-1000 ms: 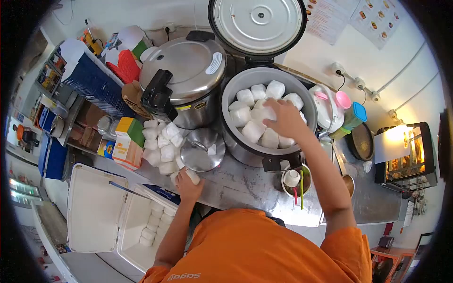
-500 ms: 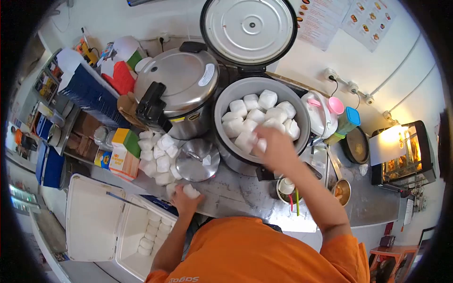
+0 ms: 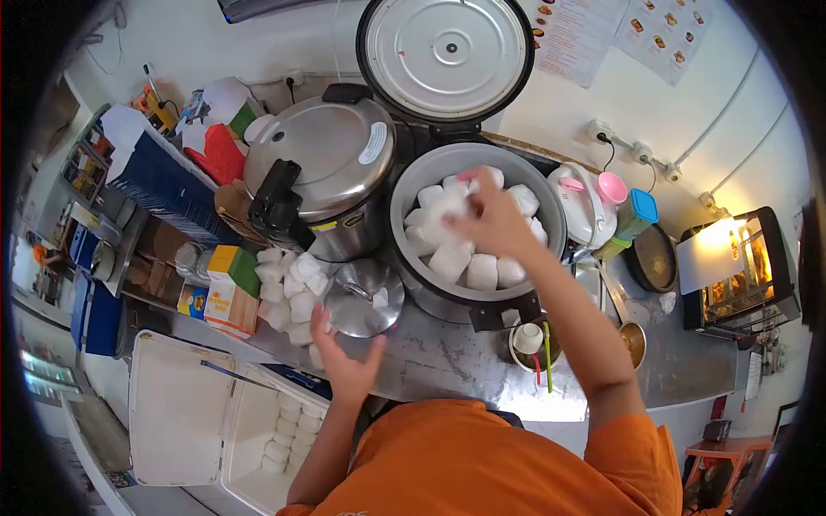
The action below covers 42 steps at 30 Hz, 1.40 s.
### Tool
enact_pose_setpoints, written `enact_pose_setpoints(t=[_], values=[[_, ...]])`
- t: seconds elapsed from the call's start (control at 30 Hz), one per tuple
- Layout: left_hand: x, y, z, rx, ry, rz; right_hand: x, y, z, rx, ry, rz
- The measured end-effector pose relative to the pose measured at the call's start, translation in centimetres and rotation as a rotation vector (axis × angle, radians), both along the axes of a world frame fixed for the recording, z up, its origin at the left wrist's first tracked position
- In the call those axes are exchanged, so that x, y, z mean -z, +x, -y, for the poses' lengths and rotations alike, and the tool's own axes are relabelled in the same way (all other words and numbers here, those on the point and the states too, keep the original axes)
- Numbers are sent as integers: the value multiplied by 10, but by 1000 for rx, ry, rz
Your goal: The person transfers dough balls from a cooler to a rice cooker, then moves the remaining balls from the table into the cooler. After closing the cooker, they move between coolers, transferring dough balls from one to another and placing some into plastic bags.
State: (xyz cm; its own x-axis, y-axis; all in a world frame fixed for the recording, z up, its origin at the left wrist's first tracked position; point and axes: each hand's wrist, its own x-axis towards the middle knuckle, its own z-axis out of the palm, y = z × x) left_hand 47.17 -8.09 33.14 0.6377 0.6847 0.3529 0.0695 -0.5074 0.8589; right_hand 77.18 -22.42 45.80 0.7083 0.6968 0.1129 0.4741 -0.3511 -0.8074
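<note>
My right hand (image 3: 495, 219) is inside the open rice cooker (image 3: 403, 245), fingers and thumb around a blurred white packet (image 3: 447, 213). Rounded white packets (image 3: 452, 261), looking like bagged portions, fill the cooker's grey pot around it. Over the front of the steel counter, my left hand (image 3: 348, 365) is open with fingers spread and nothing in it. It is nearest to a pile of similar white packets (image 3: 301, 305) and a round metal lid (image 3: 366, 314). What is inside the packets cannot be made out.
A closed rice cooker (image 3: 327, 146) stands left of the open one, whose lid (image 3: 447, 52) is raised. An open white cooler (image 3: 232, 430) with white packets sits below left. A cup of utensils (image 3: 527, 340), a ladle (image 3: 632, 335) and a lit display warmer (image 3: 736, 275) stand right.
My left hand has let go of a white packet and opened. My right hand has moved from the pot's front toward its back middle. The view has shifted slightly.
</note>
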Motion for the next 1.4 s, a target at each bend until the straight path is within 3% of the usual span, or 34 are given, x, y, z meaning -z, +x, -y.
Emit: enact_pose_setpoints(t=[0.07, 0.13, 0.17, 0.2, 0.23, 0.3, 0.33, 0.4, 0.43, 0.5, 0.57, 0.63, 0.67, 0.7, 0.77, 0.8, 0.87, 0.9, 0.97, 1.0, 1.03, 1.1, 1.17, 1.2, 1.23, 1.3, 1.33, 1.4], values=[[89, -23, -34, -227, 60, -272, 24, 68, -12, 76, -40, 81], [135, -36, -51, -459, -61, -531, 63, 127, -18, 50, -63, 44], [142, -35, -53, -466, -61, -532, 81, 149, -22, -153, -292, 271], [147, -35, -56, -549, -104, -653, 81, 150, -28, -361, -518, 500], [152, -36, -60, -635, -151, -777, 85, 145, -33, -374, -513, 500], [175, -38, -75, -588, -171, -841, 66, 100, -39, -158, -568, 588], [184, -41, -79, -524, -189, -902, 62, 85, -41, -188, -569, 584], [191, -38, -82, -555, -184, -922, 62, 62, -43, -159, -790, 747], [192, -38, -83, -562, -157, -922, 65, 62, -46, -176, -786, 740], [214, -46, -95, -545, -73, -910, 61, 72, -53, 42, -940, 835], [224, -56, -96, -525, 7, -896, 53, 73, -56, 20, -961, 807], [221, -63, -94, -496, -234, -587, 49, 68, -54, -11, -959, 897], [201, -59, -88, -490, -226, -581, 39, 55, -52, -11, -797, 858], [160, -53, -71, -481, -409, -389, 29, 34, -49, -8, -638, 819], [70, -36, -33, -405, -651, -90, 15, -15, -43, -206, -201, 267], [31, -23, -19, -352, -710, 13, -15, -62, -38, -251, -172, 56], [-1, 1, -8, -191, -395, 19, -25, -102, -38, -510, -159, -193], [-30, 18, 3, -71, -317, 92, -20, -106, -40, -511, -153, -190], [-74, 44, 16, 50, -230, 172, -6, -106, -48, -524, 33, 45], [-87, 52, 19, 154, -232, 368, -7, -89, -50, -535, -14, 129], [-92, 55, 20, 253, -232, 565, -8, -71, -47, -526, 25, -225], [-73, 47, 11, 244, -309, 494, -9, -25, -39, -537, -31, -204], [-35, 35, -11, 226, -385, 415, 20, 27, -33, -326, -156, 29], [-7, 28, -27, 84, -390, 314, 31, 45, -30, -290, -150, 240], [20, 19, -42, -59, -395, 209, 42, 61, -27, -311, -149, 234], [60, 0, -74, -359, -375, 48, 55, 71, -28, -456, -400, 400], [98, -13, -98, -380, -372, 45, 57, 66, -33, -512, -476, 457], [168, -36, -144, -656, -70, -140, 42, 31, -36, -284, -624, 716]])
